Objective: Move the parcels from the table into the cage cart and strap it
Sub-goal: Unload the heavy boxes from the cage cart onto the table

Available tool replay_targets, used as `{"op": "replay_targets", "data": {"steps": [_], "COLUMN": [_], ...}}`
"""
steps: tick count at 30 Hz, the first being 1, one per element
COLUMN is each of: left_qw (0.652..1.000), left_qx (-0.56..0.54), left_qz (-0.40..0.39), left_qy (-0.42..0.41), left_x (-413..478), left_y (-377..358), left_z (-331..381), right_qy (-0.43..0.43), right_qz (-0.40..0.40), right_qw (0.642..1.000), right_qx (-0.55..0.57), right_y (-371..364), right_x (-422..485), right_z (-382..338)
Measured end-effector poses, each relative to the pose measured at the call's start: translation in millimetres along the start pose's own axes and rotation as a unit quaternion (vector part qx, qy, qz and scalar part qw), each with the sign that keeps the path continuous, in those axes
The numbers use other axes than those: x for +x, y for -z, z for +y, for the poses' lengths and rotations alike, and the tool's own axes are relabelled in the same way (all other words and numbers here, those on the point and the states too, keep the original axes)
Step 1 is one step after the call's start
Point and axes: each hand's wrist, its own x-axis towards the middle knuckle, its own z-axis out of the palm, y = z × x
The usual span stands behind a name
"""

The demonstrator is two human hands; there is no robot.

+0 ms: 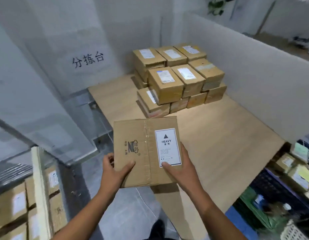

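Note:
I hold a flat brown cardboard parcel [143, 146] with a white HEAVY label over the near left edge of the wooden table [219, 135]. My left hand [115, 168] grips its near left corner, thumb on top. My right hand [179, 166] grips its near right side, thumb on the label. A stack of several labelled brown parcels [178, 80] stands at the table's far side, two layers high. At the lower left, the cage cart [37, 179] holds several labelled parcels [15, 208] behind a pale upright post.
White partition walls close the table at the back and right. A white panel with black characters [88, 60] stands to the left. Dark and green crates [271, 193] with packages sit at the lower right. Grey floor lies between cart and table.

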Motion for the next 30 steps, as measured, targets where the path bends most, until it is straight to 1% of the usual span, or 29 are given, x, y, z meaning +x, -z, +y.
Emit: {"op": "replay_targets", "data": {"steps": [3, 7, 11, 14, 16, 19, 22, 27, 30], "left_qw": [0.995, 0.976, 0.95, 0.925, 0.906, 0.866, 0.818, 0.727, 0.678], "left_qx": [-0.057, -0.116, -0.148, -0.161, -0.173, -0.203, -0.235, -0.293, -0.323], "left_qz": [0.074, 0.181, 0.27, 0.339, 0.381, 0.448, 0.51, 0.596, 0.63], "left_qy": [0.017, 0.027, 0.048, 0.06, 0.072, 0.094, 0.122, 0.175, 0.198], "left_x": [-30, -95, -181, -246, -285, -340, -382, -429, -451], "left_y": [58, 134, 200, 237, 255, 276, 290, 308, 316], "left_z": [-13, -46, -82, -112, -130, -157, -183, -225, -248], "right_qy": [0.06, 0.127, 0.177, 0.203, 0.229, 0.267, 0.293, 0.312, 0.3], "right_qz": [-0.089, -0.196, -0.277, -0.333, -0.378, -0.448, -0.506, -0.606, -0.662], "right_qw": [0.993, 0.969, 0.935, 0.909, 0.884, 0.837, 0.785, 0.69, 0.638], "right_qx": [-0.041, -0.084, -0.136, -0.145, -0.152, -0.168, -0.204, -0.244, -0.252], "right_y": [-46, -121, -194, -240, -270, -312, -353, -434, -483], "right_x": [0, -28, -94, -146, -178, -224, -264, -312, -337], "right_z": [-42, -82, -109, -114, -117, -121, -130, -130, -120]}}
